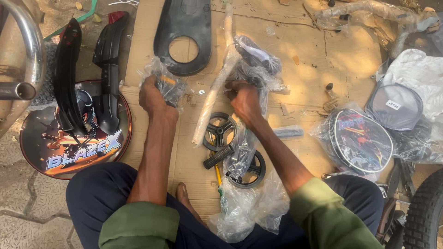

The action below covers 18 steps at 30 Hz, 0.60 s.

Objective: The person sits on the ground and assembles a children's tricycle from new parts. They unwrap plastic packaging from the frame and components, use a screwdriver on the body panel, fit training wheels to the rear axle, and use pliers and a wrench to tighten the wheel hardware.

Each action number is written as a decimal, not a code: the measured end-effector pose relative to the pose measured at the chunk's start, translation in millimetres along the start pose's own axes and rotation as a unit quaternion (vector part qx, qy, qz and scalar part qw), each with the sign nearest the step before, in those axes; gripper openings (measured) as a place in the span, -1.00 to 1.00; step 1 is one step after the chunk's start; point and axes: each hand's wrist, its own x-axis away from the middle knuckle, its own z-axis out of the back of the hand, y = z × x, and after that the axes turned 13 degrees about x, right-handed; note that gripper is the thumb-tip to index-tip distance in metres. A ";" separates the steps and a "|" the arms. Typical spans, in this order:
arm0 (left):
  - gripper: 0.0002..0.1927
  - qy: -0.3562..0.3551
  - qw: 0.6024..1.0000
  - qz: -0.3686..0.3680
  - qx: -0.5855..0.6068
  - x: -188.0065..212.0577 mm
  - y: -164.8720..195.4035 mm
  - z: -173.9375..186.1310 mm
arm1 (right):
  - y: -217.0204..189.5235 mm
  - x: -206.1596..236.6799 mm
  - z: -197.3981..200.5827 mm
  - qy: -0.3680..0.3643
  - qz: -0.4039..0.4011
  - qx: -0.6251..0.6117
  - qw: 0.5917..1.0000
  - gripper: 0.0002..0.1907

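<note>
Down on the cardboard sheet, the left hand squeezes a small plastic bag; something dark with an orange bit is inside, but the crinkly plastic makes it hard to tell what. The hands are apart. The right hand is closed on a bigger clear bag of dark parts, its fingers partly hidden in the wrap. Between the hands leans a wrapped tube. Just below the right hand lie two small black wheels, one partly under plastic, and a black hand grip. Beyond the hands sits a black chain cover, its top cut off.
</note>
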 end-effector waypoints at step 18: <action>-0.62 -0.017 1.000 0.018 -0.016 2.8 -7.1 -12.2 | 13.2 -32.0 -87.9 -0.074 -0.053 -0.073 0.993 -0.77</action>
